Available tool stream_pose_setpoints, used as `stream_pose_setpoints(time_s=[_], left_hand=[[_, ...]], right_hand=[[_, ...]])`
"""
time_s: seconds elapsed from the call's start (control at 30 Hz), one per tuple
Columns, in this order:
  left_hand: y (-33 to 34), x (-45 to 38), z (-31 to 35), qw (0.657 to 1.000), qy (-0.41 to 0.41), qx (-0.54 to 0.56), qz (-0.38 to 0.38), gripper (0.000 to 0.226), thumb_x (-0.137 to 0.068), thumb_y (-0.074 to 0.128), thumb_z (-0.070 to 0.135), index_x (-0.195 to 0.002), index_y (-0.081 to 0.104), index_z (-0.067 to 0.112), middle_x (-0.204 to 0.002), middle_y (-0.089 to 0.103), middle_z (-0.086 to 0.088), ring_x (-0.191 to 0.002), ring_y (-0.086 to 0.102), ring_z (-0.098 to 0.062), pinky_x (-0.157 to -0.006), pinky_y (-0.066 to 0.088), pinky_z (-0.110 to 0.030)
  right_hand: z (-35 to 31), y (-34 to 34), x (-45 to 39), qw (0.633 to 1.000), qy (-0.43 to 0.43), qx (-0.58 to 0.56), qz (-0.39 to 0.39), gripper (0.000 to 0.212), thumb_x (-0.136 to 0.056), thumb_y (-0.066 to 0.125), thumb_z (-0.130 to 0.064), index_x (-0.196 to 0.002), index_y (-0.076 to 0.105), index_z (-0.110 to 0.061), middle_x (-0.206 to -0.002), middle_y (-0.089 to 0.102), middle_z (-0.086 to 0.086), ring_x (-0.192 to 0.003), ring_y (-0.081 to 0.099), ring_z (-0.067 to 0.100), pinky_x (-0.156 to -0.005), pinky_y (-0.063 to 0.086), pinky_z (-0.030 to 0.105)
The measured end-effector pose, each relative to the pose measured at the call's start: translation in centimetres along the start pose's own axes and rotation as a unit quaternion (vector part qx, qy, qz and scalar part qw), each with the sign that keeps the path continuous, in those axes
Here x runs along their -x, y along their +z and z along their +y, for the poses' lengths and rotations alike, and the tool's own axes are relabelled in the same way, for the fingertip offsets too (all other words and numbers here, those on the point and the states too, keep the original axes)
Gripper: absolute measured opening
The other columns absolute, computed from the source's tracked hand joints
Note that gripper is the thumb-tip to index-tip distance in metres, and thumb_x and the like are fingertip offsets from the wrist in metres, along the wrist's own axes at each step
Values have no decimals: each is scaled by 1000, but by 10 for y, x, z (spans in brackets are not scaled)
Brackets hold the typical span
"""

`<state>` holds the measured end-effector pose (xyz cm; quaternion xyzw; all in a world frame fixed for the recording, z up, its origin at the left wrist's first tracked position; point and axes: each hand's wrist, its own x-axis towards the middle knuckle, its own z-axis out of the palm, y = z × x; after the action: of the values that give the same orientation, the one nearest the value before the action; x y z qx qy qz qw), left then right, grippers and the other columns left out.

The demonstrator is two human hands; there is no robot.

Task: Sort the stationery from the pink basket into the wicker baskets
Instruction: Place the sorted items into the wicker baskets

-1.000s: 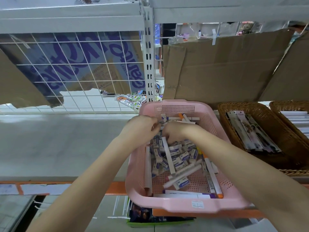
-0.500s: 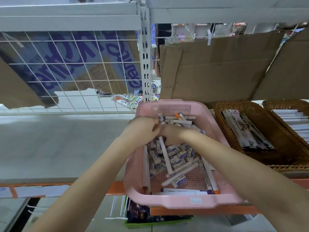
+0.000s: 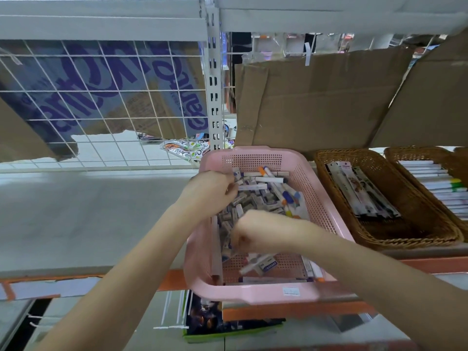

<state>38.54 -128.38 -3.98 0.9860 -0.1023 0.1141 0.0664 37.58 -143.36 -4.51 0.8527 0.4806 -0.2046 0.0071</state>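
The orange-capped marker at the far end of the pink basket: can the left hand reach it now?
Probably yes. The left hand is already inside the pink basket, and the orange-capped marker lies uncovered on top.

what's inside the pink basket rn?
The pink basket holds small boxed erasers, markers and long white sticks. Both hands, left hand and right hand, cover the middle, so what lies beneath them is hidden.

Layout: a plastic basket (image 3: 326, 211) is set on the shelf (image 3: 88, 211), with markers (image 3: 276, 181) and erasers (image 3: 253, 201) heaped in it. Two wicker baskets (image 3: 417, 231) are placed to its right. Cardboard sheets (image 3: 316, 105) are stood behind them.
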Motion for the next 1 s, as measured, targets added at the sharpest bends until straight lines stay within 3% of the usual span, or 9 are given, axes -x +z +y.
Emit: stream_pose_setpoints(time_s=[0.07,0.2,0.3,0.43,0.57,0.73,0.87,1.0], left_hand=[[1,2,3,1000,0,11,2,27,-97,42,30,-80,55,13,-67,47,0,-65,45,-22,-57,36,-27],[3,4,7,1000,7,23,2,28,-96,43,31,-81,57,12,-72,47,1,-67,44,-22,-58,36,-28],[4,9,9,999,8,31,1,26,-96,42,31,-77,51,15,-76,50,0,-69,48,-23,-58,36,-29],[4,16,10,999,9,48,24,24,-95,45,30,-73,45,20,-84,63,-8,-78,57,-30,-58,34,-30],[0,21,8,997,3,66,31,27,-95,46,31,-81,60,14,-86,66,-9,-79,60,-31,-63,42,-33],[-7,24,4,995,-6,90,51,27,-95,46,31,-74,53,17,-78,66,-10,-75,59,-34,-60,40,-35],[-12,22,3,993,-18,100,53,28,-97,46,32,-81,59,14,-74,61,-4,-73,56,-29,-60,37,-34],[-13,21,7,987,1,158,40,27,-96,48,30,-83,63,12,-65,57,2,-62,47,-17,-53,26,-28]], right_hand=[[-3,17,-7,999,-13,44,-15,17,-91,56,-18,-95,70,-8,-88,65,4,-76,61,22,-65,49,31],[0,38,-23,986,-9,163,45,29,-89,62,-21,-114,60,-8,-116,55,8,-109,49,26,-70,47,34],[-1,39,-28,980,-15,195,25,38,-86,66,-28,-114,55,-5,-113,54,11,-107,47,26,-69,40,33],[-9,29,-26,990,21,132,-37,25,-87,66,-14,-104,53,-2,-98,59,10,-83,53,21,-64,47,32],[-8,20,-13,994,22,100,-38,25,-87,65,-19,-102,57,-1,-97,60,10,-79,54,21,-68,48,32],[-2,-3,12,996,21,79,40,19,-88,59,-15,-104,61,-6,-97,60,6,-87,58,21,-78,52,34],[17,-42,44,988,39,-60,138,16,-89,61,-28,-100,62,-16,-91,55,-8,-80,52,6,-71,45,20],[28,-73,64,950,31,-205,234,2,-86,66,-28,-87,65,-30,-81,63,-15,-75,59,-4,-65,45,12]])
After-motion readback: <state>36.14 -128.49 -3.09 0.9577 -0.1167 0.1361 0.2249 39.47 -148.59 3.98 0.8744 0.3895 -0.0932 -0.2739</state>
